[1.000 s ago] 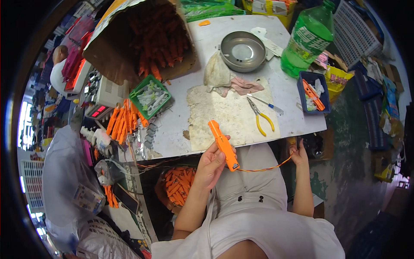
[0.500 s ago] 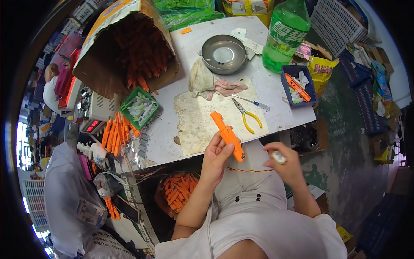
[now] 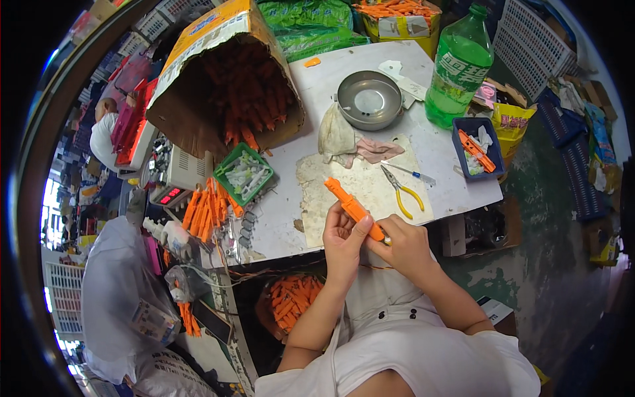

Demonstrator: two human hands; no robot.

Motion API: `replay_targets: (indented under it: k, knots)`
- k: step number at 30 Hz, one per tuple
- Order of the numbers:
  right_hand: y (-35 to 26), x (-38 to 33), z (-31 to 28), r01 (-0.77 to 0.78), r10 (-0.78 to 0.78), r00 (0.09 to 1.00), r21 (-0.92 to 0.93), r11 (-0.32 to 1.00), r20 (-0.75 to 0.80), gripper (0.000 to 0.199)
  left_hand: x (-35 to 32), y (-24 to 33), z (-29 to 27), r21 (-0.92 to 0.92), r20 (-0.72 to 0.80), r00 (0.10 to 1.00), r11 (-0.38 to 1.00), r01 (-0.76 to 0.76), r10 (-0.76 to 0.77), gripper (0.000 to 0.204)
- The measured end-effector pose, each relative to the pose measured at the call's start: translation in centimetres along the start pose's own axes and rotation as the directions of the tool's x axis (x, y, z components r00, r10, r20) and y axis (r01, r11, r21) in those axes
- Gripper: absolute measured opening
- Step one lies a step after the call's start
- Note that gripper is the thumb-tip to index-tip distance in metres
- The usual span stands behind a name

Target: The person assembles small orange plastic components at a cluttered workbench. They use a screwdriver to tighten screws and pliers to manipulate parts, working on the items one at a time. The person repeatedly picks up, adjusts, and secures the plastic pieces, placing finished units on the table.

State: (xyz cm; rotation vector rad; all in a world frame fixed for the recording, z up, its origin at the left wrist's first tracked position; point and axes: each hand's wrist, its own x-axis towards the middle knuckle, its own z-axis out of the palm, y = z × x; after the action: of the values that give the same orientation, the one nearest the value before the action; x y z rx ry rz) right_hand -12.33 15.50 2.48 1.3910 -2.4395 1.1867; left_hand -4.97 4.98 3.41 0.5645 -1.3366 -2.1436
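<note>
A long orange plastic part [image 3: 350, 204] is tilted in front of me, its narrow end up and to the left. My left hand [image 3: 342, 246] is closed around its lower half, thumb on top. At the part's lower end my right hand [image 3: 411, 250] is closed, fingertips meeting the orange plastic. A small whitish piece [image 3: 387, 241] peeks out between those fingers, mostly hidden. Just beyond the hands lie pliers [image 3: 411, 200] with yellow handles and a thin tool with a blue-and-clear handle [image 3: 417, 175] on a stained sheet [image 3: 324, 198].
A cardboard box of orange parts [image 3: 162, 109] lies tipped at far left, beside a green tray [image 3: 233, 193]. Farther back stand a metal bowl [image 3: 345, 119] and a green bottle [image 3: 456, 73]. At right is a blue bin [image 3: 477, 173]. A container of orange parts [image 3: 291, 301] sits below the table.
My right hand has moved left with the small whitish piece and now meets the orange part's lower end. The whole view has shifted, putting the table farther right and lower.
</note>
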Motion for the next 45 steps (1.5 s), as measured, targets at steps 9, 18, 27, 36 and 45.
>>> replay_targets:
  k: [9, 18, 27, 36, 45]
  knots:
    - [3.5, 2.4, 0.9, -0.105, 0.107, 0.994, -0.092, 0.99, 0.014, 0.034, 3.5, -2.3, -0.2, 0.268, 0.016, 0.98, 0.943, -0.197, 0.2, 0.05]
    - [11.4, 9.3, 0.7, -0.324, 0.353, 0.934, -0.29, 0.9, 0.052, 0.037, 5.0, -6.7, -3.6, 0.575, -0.004, 0.91, 0.746, -0.337, 0.414, 0.025]
    - [11.2, 9.2, 1.2, -0.345, 0.389, 0.916, -0.306, 0.887, 0.097, 0.037, 4.7, -6.1, -3.5, 0.58, 0.013, 0.931, 0.756, -0.304, 0.365, 0.019]
    - [10.9, 9.4, 1.2, -0.34, 0.394, 0.913, -0.336, 0.878, 0.106, 0.038, 4.6, -5.8, -3.4, 0.591, 0.038, 0.935, 0.747, -0.305, 0.352, 0.016]
    - [11.0, 9.7, 0.9, -0.359, 0.423, 0.898, -0.351, 0.865, 0.122, 0.039, 4.7, -6.1, -3.3, 0.544, 0.04, 0.945, 0.786, -0.294, 0.325, 0.019]
